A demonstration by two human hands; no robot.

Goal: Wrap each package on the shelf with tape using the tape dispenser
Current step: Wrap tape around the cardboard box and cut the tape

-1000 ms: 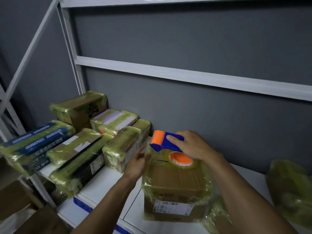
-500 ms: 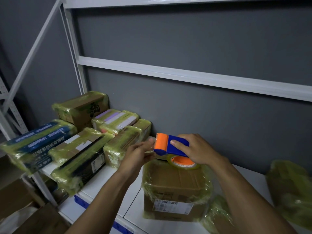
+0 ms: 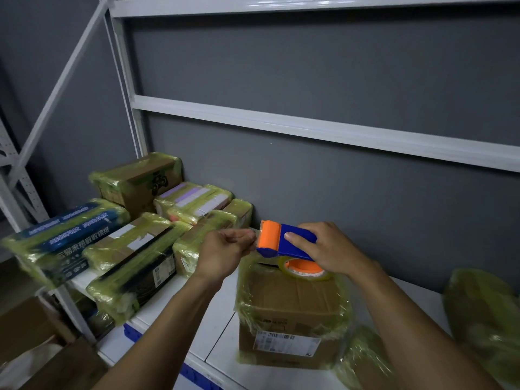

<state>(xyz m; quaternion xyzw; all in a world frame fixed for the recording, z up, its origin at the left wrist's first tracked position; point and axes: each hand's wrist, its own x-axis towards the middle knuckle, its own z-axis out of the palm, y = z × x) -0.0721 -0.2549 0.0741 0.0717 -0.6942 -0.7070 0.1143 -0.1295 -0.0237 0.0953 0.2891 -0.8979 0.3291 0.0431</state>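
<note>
My right hand (image 3: 323, 249) grips the blue and orange tape dispenser (image 3: 284, 243) just above a cardboard package (image 3: 292, 313) partly wound in yellowish tape. The tape roll (image 3: 305, 268) hangs under the dispenser, over the box's top. My left hand (image 3: 225, 251) is raised to the dispenser's orange front end, fingers pinched at the tape end there. The box stands on the white shelf (image 3: 213, 333) with a barcode label on its front face.
Several taped packages (image 3: 132, 249) lie packed at the shelf's left and back. More yellowish wrapped bundles (image 3: 484, 319) sit at the right. Grey wall behind, white shelf posts (image 3: 126, 88) at left. Cardboard boxes (image 3: 42, 347) are below at the lower left.
My left hand rose from the box's left side to the dispenser's front end. The right hand lifted the dispenser slightly off the box top.
</note>
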